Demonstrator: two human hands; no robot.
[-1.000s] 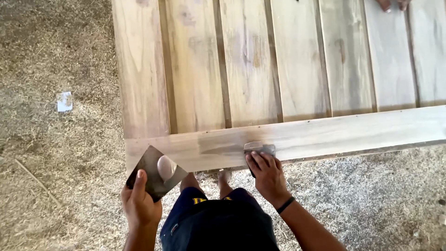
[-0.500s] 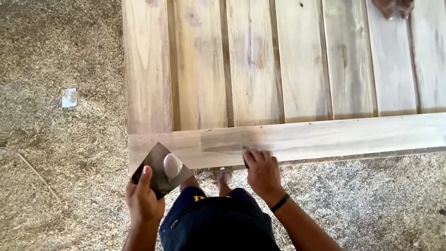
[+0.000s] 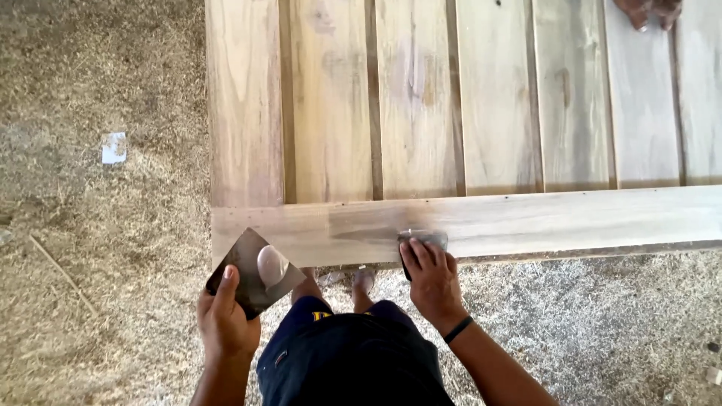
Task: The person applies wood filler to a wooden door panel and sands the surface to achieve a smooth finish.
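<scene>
Where fingers press (flat): scraper beneath.

Sawdust-strewn floor; white scrap; daylight.

No packages, signs or screens. Only candidate: a small white paper scrap, roughly square and possibly a label, lying flat on the sawdust floor well left of the wooden panel, level with its slats. Markings too small to tell.
</scene>
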